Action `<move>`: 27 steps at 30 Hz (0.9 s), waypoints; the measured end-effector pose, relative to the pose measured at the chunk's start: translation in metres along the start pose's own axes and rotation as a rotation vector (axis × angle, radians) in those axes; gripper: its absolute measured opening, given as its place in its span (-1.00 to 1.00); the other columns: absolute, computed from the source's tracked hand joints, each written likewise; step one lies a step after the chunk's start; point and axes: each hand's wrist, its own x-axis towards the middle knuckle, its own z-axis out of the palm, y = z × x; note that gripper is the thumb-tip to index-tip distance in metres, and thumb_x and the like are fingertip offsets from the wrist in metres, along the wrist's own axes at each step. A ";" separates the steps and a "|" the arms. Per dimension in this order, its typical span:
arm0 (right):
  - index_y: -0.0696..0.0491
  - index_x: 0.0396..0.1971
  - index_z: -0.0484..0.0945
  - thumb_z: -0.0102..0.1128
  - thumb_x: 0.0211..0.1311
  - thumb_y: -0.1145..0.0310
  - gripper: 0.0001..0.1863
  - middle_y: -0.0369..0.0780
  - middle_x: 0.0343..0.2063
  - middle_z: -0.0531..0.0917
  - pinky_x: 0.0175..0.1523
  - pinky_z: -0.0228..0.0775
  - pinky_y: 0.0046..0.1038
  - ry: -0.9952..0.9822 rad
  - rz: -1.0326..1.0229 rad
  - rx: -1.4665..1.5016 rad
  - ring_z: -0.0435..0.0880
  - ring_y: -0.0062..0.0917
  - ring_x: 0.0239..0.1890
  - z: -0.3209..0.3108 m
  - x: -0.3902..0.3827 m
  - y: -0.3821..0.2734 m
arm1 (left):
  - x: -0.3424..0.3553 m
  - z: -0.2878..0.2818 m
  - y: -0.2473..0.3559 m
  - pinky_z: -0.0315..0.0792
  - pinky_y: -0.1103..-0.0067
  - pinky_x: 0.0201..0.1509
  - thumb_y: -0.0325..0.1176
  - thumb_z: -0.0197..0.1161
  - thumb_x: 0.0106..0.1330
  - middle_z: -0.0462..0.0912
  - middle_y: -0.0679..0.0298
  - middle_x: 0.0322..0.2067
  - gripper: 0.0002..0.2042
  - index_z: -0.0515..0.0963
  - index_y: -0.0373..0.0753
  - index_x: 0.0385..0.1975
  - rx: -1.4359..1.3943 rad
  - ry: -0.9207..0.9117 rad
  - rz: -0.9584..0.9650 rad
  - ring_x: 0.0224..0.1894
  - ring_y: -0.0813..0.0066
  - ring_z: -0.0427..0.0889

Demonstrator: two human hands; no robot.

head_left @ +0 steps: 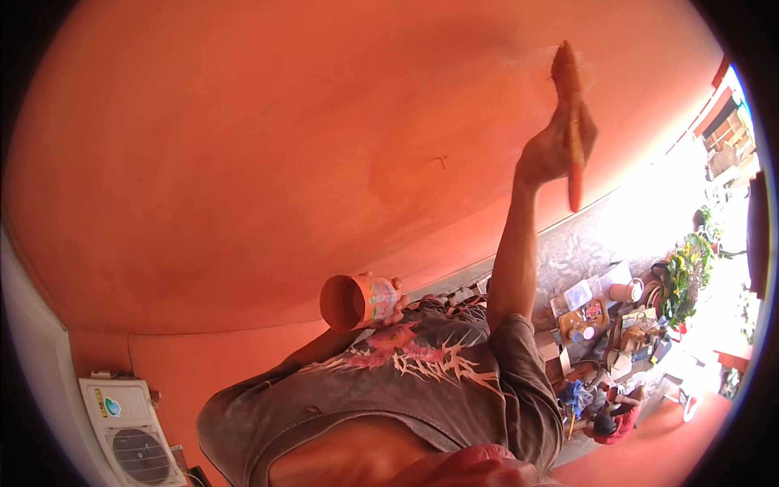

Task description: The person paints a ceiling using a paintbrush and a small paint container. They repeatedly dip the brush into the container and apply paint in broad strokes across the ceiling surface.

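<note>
My right hand [553, 148] is raised against the orange wall [268, 162], its fingers closed around a paintbrush [576, 183]. The brush points upward, with its bristles at a paler, streaked patch of the wall. Its reddish handle end sticks out below my hand. In front of my chest, my left hand [400, 301] grips a round plastic tub [380, 300] with a coloured label. Orange paint coats the inside of the tub, and its opening faces left; how much paint it holds I cannot tell. A small bent nail or hook [439, 160] juts from the wall.
At lower left is a white air-conditioner outdoor unit [134, 438]. To the right, the ground below holds boxes, a tray [583, 321], a white bucket [623, 292] and leafy plants [688, 272]. A person in red [621, 415] is down there among the clutter.
</note>
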 end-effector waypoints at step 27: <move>0.01 0.07 0.64 0.03 0.40 0.38 -0.67 -0.13 0.16 0.62 -0.07 0.65 -0.39 -0.885 -0.572 0.516 0.64 -0.31 0.16 -0.027 -0.139 -0.098 | -0.007 -0.008 0.003 0.56 0.31 -0.24 0.25 0.05 0.41 0.42 -0.03 -0.04 -0.38 0.30 -0.09 0.26 0.055 -0.104 0.038 -0.20 0.01 0.53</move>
